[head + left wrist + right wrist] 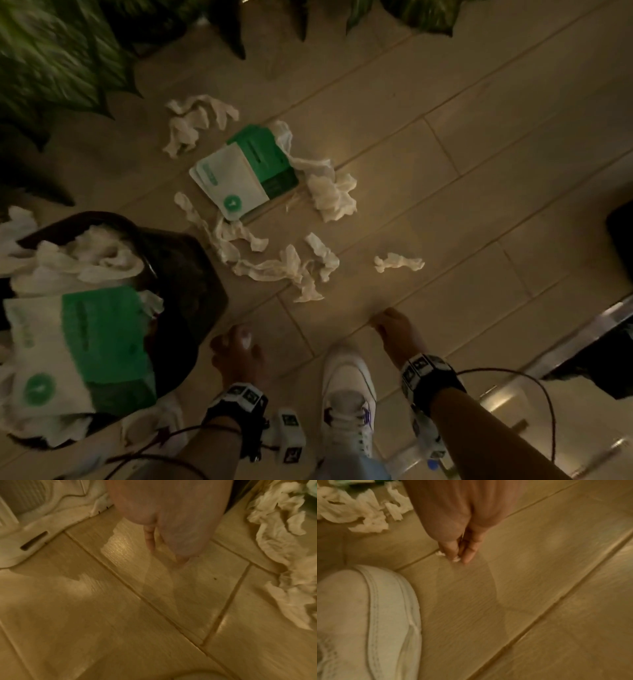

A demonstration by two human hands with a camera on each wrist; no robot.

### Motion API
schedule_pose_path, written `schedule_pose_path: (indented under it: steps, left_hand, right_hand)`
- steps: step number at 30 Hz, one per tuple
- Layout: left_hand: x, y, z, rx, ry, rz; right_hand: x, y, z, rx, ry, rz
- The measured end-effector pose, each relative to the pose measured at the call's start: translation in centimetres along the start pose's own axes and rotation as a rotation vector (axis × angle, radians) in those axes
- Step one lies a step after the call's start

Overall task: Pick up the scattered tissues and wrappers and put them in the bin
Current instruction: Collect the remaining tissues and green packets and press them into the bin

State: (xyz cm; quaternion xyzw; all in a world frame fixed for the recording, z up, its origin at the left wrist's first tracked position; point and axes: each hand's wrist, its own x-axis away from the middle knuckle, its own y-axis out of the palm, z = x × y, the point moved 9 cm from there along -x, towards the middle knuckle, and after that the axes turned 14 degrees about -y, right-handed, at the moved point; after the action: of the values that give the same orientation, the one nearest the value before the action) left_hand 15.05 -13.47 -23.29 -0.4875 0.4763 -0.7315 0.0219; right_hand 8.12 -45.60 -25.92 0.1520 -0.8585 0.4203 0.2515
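Crumpled white tissues [274, 263] lie strewn over the tiled floor around two green-and-white wrappers [239, 178]; one small tissue [399, 262] lies apart to the right. The dark bin [191, 274] at the left holds tissues and another green-and-white wrapper [96, 342]. My right hand [385, 322] is down at the floor beside my shoe, its fingertips pinching a tiny white tissue scrap [456, 559]. My left hand [239, 342] hovers low beside the bin with fingers curled round a small white scrap [245, 337]. That hand [164, 545] is blurred in the left wrist view, which shows no scrap.
My white shoe [347, 383] stands between the two hands. Leafy plants [51, 51] line the far and left edges. A dark object [620, 233] and a shiny metal edge [582, 342] sit at the right. More tissue [283, 547] lies near the left hand.
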Motion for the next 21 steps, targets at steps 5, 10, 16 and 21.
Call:
schedule_pose_path:
  steps: [5, 10, 16, 21]
  left_hand:
    - [0.4, -0.5, 2.4, 0.102, 0.234, 0.025]
    - [2.5, 1.1, 9.1, 0.245, 0.395, -0.037]
    - [3.1, 2.7, 15.3, 0.075, 0.321, 0.093]
    - [1.7, 5.0, 16.8, -0.087, 0.199, 0.156]
  right_hand:
    - [-0.3, -5.4, -1.4, -0.108, -0.037, 0.344]
    - [-1.9, -12.5, -0.9, -0.199, 0.003, 0.798]
    - [-4.9, -10.1, 0.8, 0.076, 0.153, 0.437]
    - [-4.4, -9.3, 1.4, 0.030, -0.007, 0.451]
